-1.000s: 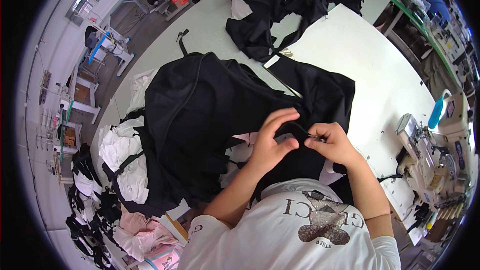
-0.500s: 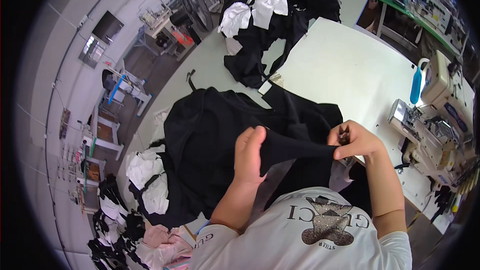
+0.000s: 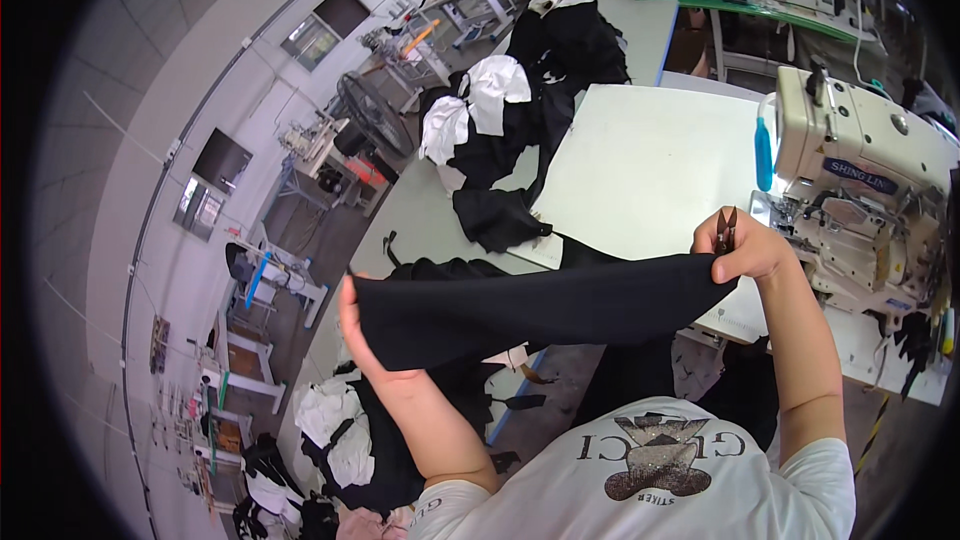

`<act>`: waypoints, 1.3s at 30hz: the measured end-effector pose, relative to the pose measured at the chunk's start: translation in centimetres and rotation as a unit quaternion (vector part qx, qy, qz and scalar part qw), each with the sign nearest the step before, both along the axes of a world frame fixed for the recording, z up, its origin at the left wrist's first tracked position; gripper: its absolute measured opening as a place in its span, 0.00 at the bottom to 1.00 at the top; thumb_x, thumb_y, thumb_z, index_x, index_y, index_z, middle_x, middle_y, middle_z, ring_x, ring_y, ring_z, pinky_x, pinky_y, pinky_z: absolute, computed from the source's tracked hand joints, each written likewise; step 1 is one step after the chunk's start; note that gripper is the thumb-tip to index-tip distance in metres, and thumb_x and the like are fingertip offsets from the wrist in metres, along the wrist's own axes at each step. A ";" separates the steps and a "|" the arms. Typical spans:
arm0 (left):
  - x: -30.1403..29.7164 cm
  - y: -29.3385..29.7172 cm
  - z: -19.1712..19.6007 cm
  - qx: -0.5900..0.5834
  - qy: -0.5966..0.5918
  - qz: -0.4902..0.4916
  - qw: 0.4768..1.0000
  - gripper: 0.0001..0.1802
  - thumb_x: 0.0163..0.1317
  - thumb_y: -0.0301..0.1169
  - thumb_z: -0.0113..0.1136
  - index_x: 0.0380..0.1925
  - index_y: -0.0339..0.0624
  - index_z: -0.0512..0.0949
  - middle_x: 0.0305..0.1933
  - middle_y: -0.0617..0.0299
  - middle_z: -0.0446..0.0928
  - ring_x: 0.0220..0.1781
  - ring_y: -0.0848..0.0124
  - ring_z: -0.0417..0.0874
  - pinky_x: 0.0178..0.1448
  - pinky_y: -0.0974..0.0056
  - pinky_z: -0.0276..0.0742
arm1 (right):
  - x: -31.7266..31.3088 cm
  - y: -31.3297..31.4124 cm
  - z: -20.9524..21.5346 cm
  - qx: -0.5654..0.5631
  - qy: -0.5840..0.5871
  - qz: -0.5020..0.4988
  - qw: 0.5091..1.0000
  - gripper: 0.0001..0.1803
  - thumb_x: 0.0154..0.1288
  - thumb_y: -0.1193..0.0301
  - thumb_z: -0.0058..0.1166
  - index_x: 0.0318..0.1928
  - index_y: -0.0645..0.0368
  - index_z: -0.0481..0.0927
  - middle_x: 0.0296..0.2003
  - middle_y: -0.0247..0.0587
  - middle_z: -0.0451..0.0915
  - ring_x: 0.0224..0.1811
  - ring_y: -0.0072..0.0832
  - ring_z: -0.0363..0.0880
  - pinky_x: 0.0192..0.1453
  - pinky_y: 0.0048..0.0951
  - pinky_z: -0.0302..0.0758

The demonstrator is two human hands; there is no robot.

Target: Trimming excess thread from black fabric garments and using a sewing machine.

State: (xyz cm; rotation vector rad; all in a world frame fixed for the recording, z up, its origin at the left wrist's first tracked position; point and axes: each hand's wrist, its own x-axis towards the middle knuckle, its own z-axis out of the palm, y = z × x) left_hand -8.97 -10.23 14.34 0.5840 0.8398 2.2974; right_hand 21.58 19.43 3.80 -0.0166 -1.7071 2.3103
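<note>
Fabric work stood somewhere in its middle, as far as could be judged: one black fabric piece (image 3: 540,305) was up off the desk (image 3: 640,155) and stretched between both hands, while a heap of black garments (image 3: 450,275) lay under and behind it at the desk's near left edge, and more black and white pieces (image 3: 490,110) were piled farther off along the left side. Whether those piles were finished or waiting could not be told — nothing marked them either way. No part of the held piece sat under the sewing machine (image 3: 860,190) at the right, so any stitching on it looked either done or not begun.

The left hand (image 3: 355,325) was raised at the left, forearm rising from the near edge, its fingers closed round the left end of the piece; most of the hand was hidden behind the cloth, so the exact grip could not be read. The right hand (image 3: 745,250) was held higher and to the right, just in front of the machine, arm bent at the elbow. Its fingers were pinched shut on the right corner of the cloth, and a small pair of thread snips (image 3: 727,228) stuck up from the same closed grip — blades pointing away from the person. The piece hung taut in the air between the two hands, above the desk's near edge.
</note>
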 end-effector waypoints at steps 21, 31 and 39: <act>9.4 8.1 -4.0 -0.247 0.368 -0.220 0.869 0.12 0.65 0.35 0.60 0.34 0.35 0.77 0.29 0.71 0.74 0.31 0.84 0.70 0.38 0.76 0.67 | -5.2 -2.9 5.1 0.098 0.004 0.021 0.995 0.10 0.55 0.70 0.67 0.33 0.62 0.82 0.23 0.26 0.77 0.25 0.11 0.69 0.29 0.16 0.64; 4.4 2.8 1.3 -0.203 0.282 -0.226 0.910 0.24 0.52 0.50 0.70 0.25 0.39 0.75 0.26 0.66 0.74 0.27 0.79 0.71 0.32 0.74 0.64 | -4.0 -1.3 3.6 0.101 0.019 0.041 0.994 0.12 0.52 0.68 0.70 0.31 0.63 0.82 0.21 0.24 0.74 0.22 0.11 0.65 0.25 0.17 0.59; 0.7 -1.3 3.2 -0.052 0.194 -0.164 0.966 0.22 0.44 0.35 0.78 0.29 0.40 0.71 0.30 0.61 0.76 0.33 0.67 0.82 0.39 0.64 0.80 | -3.1 -0.5 3.0 0.087 0.037 -0.004 0.996 0.13 0.50 0.66 0.72 0.26 0.60 0.81 0.18 0.20 0.70 0.20 0.11 0.61 0.24 0.16 0.56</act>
